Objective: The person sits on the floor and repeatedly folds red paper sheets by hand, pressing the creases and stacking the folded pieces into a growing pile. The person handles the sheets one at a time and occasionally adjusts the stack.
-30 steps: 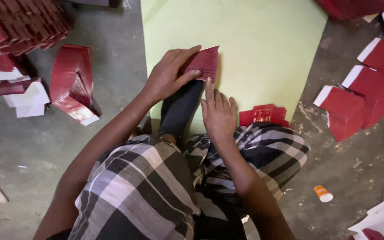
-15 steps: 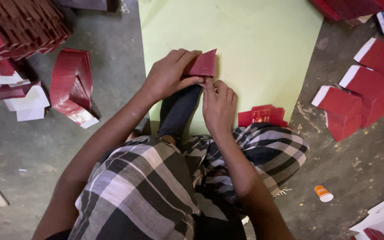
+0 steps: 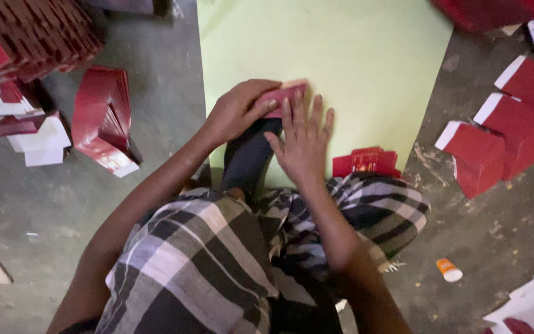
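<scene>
Starting at the left, we see a stack of red folded cartons [image 3: 26, 31] in the top corner, with a few red-and-white pieces [image 3: 35, 133] below it on the grey floor [image 3: 44, 210]. Just right of those stands a leaning bundle of flat red cards [image 3: 103, 124].

Our left hand [image 3: 236, 111] curls around a small red card [image 3: 285, 94], fingers over its top and thumb along its near edge, holding it at the near part of the pale green sheet [image 3: 341, 55]. Our right hand [image 3: 304, 142] lies beside it with fingers spread wide and flat, the fingertips touching the card's lower edge; it grips nothing. Both hands work above our checked cloth [image 3: 205, 260] and a dark knee.

Right of the right hand, a short pile of red cards [image 3: 366, 162] sits on the sheet's near edge. Farther right, several red-and-white folded boxes [image 3: 502, 136] lie on the floor, and a small orange-and-white tube [image 3: 449, 270] rests nearer to us.
</scene>
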Motion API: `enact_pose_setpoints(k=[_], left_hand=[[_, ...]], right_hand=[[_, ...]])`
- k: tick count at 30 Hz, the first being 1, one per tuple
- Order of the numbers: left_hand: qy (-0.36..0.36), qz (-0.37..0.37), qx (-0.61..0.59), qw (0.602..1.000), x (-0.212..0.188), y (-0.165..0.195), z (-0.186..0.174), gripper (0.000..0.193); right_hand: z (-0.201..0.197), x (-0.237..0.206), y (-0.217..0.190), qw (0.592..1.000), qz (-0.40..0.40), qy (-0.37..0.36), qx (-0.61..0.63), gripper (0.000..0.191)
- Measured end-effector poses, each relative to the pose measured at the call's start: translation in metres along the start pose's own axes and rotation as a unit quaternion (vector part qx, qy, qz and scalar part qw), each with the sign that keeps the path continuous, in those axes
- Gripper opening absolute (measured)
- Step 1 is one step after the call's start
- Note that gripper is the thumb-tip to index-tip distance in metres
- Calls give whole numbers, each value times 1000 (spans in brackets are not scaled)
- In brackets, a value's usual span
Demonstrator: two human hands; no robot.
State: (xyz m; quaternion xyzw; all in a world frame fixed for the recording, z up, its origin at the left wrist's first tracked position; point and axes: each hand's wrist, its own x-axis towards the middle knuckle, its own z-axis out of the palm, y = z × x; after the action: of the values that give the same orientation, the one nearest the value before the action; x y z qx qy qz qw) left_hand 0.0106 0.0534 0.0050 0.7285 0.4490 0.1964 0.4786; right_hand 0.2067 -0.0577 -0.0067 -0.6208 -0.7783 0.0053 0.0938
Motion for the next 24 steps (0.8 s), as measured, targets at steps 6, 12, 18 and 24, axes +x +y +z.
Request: enact_pose_setpoints(k=[6,12,18,24], left_hand=[[119,-39,-143,982,-4,-15,33,30],[117,-106,-196,968,6,-18,44,30],[145,-104,-196,964,2,-12,40,30],[138,-169,-226,950,-2,-10,42,28]], right_hand=[[53,22,17,740,289,87,601,89],[45,21,-3,804,189,58,561,92],[-15,39,1,983,74,-95,136,88],[6,71,31,816,167,61,550,81]])
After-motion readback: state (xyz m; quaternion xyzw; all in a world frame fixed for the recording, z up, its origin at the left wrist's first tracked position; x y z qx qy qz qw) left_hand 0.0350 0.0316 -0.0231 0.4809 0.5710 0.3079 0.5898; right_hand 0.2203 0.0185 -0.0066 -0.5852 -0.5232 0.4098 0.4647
